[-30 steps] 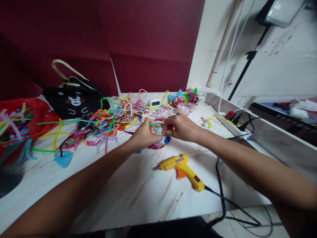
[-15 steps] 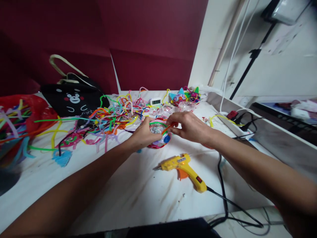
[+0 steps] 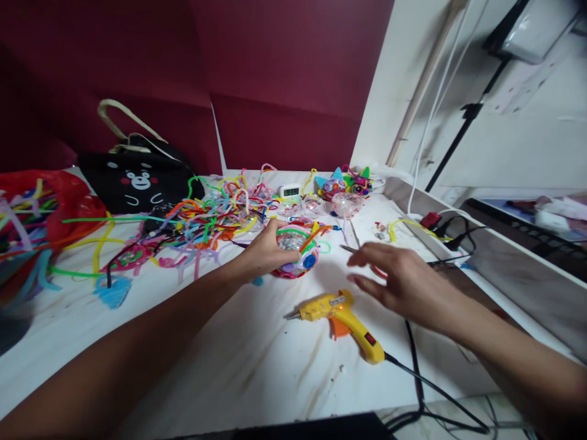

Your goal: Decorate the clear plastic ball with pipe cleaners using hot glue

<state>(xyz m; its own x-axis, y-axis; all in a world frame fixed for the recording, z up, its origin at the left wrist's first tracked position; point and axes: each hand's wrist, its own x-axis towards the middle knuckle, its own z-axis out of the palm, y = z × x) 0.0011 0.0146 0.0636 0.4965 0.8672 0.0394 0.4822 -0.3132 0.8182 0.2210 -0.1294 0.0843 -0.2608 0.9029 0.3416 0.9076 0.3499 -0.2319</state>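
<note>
My left hand (image 3: pixel 268 252) grips a clear plastic ball (image 3: pixel 290 240) trimmed with coloured pipe cleaners and a blue round eye. An orange pipe cleaner (image 3: pixel 316 235) sticks out from its right side. To the right of the ball, my right hand (image 3: pixel 389 278) hovers with fingers apart, holding nothing. Close by its fingertips lie scissors (image 3: pixel 349 249), their blade tip showing and the handles mostly hidden behind the hand. A yellow glue gun (image 3: pixel 342 315) rests on the table in front, nozzle pointing left.
A pile of pipe cleaners (image 3: pixel 215 211) spreads behind to the left, near a black bag (image 3: pixel 137 186) and a red plastic bag (image 3: pixel 77 201). A small digital clock (image 3: pixel 290 191), decorated balls (image 3: pixel 332 183) and a power strip (image 3: pixel 440 237) sit farther back. The glue gun's cord (image 3: pixel 431 379) runs right.
My right hand has let go of the orange pipe cleaner and moved right and nearer, opening beside the scissors. My left hand still holds the ball.
</note>
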